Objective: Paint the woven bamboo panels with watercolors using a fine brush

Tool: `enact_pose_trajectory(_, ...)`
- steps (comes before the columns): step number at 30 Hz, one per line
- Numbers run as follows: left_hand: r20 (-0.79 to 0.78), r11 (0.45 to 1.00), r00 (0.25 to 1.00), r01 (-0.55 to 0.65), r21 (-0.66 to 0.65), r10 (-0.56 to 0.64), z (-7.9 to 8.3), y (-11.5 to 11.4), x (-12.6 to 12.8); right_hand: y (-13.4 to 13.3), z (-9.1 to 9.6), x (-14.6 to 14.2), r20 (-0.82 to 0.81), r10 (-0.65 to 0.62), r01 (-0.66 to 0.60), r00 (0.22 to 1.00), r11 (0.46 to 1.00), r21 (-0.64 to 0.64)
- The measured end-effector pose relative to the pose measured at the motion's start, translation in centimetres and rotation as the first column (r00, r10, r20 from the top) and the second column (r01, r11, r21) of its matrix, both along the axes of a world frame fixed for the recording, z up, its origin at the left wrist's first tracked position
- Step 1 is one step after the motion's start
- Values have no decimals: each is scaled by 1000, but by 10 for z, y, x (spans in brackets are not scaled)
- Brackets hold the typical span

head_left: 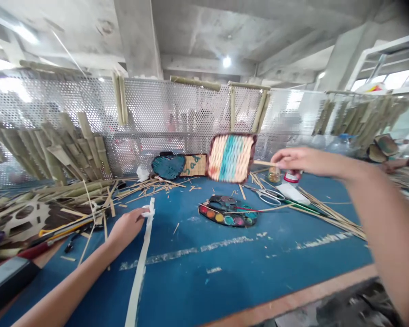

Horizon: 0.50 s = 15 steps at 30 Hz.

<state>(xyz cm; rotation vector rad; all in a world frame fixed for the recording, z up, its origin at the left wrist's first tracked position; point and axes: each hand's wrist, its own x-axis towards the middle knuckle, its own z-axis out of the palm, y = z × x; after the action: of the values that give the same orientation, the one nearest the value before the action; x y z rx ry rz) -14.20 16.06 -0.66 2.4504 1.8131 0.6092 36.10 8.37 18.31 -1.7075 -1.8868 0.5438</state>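
Note:
My right hand [298, 160] is raised over the blue table [225, 268], fingers pinched on the thin stick handle of a woven fan [231, 157] with tan and teal stripes and a dark border. The fan hangs upright in front of the mesh screen. My left hand [127, 225] rests low on the table at the left, fingers closed on the top end of a long white strip [139, 268] that runs toward me. A paint palette [227, 215] with coloured wells and a brush lies between the hands.
Scissors [267, 195], a small bottle [292, 176] and long bamboo splints [327, 213] lie at the right. Bamboo slats and scraps [54, 154] pile up at the left against a perforated metal screen [163, 109]. A teal woven heart [168, 165] leans at the back. Another person's arm [400, 163] shows far right.

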Motion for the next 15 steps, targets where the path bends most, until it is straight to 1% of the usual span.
enact_pose_trajectory(1,7,1000,1000,5,-1,-5,-1,0,0,17,-8,4,-158,-56,58,986,998,8)
enact_pose_trajectory(2,14,1000,1000,10,-2,-10,-2,1,0,35,-18,5,-328,-106,112,939,994,1)
enact_pose_trajectory(3,20,1000,1000,15,-3,-15,-3,1,0,55,-30,4,-405,-122,135,906,991,3)
enact_pose_trajectory(6,40,1000,999,29,-6,-28,-5,3,-1,114,-71,-8,-524,-178,192,833,981,-27)
enact_pose_trajectory(9,64,999,997,44,-5,-44,-7,4,-3,164,-107,-23,-627,-229,264,744,964,-38)
enact_pose_trajectory(12,88,998,994,63,0,-62,-7,6,-4,203,-131,-34,-706,-247,315,663,949,-37)
enact_pose_trajectory(15,105,996,990,90,4,-90,-9,8,-5,234,-144,-42,-754,-251,326,607,944,-52)
